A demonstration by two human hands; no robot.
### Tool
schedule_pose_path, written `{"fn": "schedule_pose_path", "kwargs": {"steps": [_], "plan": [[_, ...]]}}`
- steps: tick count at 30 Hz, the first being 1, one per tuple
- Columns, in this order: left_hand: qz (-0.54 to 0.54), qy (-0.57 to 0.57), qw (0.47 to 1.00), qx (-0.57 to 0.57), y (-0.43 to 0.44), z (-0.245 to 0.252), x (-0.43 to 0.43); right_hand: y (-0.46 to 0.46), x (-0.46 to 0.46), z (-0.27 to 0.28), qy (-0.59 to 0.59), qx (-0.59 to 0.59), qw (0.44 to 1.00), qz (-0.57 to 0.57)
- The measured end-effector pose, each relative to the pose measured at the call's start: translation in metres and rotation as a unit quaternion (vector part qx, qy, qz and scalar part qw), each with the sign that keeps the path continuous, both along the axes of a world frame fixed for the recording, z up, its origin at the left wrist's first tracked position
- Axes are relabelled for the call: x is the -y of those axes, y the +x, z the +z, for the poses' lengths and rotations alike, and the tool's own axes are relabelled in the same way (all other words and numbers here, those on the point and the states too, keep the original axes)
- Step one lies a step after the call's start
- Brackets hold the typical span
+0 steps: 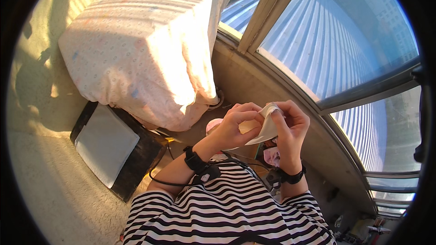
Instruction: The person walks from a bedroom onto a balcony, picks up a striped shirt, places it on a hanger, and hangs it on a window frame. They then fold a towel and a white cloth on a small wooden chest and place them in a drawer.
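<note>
A piece of cream cloth (267, 130) is held up in front of my chest, its upper edge folded or bunched between my fingers. My left hand (240, 122) pinches it from the left with fingertips and thumb. From the right, my right hand (292, 124) grips the same upper edge, thumb towards me. The cloth's lower part hangs down and passes behind my left wrist. Whether a small tool such as a needle is between the fingers cannot be seen. Beneath the hands lie a pink patterned cloth item (271, 156) and another pink thing (213, 124), both partly hidden.
A large bulky object under a patterned cloth cover (136, 47) stands ahead to the left. Beside it is a dark board or stool (146, 153) with a light grey pad (105, 143). Windows (323, 47) line the right wall. Black cables (167, 183) run near my wrist straps.
</note>
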State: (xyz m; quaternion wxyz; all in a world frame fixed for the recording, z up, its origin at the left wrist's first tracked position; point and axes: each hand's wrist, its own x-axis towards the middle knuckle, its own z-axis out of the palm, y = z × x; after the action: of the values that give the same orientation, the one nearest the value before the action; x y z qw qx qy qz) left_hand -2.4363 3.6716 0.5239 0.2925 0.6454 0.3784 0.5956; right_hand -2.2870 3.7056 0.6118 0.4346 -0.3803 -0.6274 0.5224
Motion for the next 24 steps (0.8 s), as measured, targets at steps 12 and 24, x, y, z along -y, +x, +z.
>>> {"fn": "schedule_pose_path", "kwargs": {"steps": [12, 24], "plan": [[0.001, -0.065, 0.996, 0.06, -0.013, 0.0, 0.006, 0.014, -0.005, 0.004, 0.008, -0.018, 1.0, -0.015], [-0.083, -0.172, 0.981, 0.016, -0.021, -0.048, 0.02, 0.025, -0.013, 0.021, -0.006, -0.08, 0.995, -0.052]]}}
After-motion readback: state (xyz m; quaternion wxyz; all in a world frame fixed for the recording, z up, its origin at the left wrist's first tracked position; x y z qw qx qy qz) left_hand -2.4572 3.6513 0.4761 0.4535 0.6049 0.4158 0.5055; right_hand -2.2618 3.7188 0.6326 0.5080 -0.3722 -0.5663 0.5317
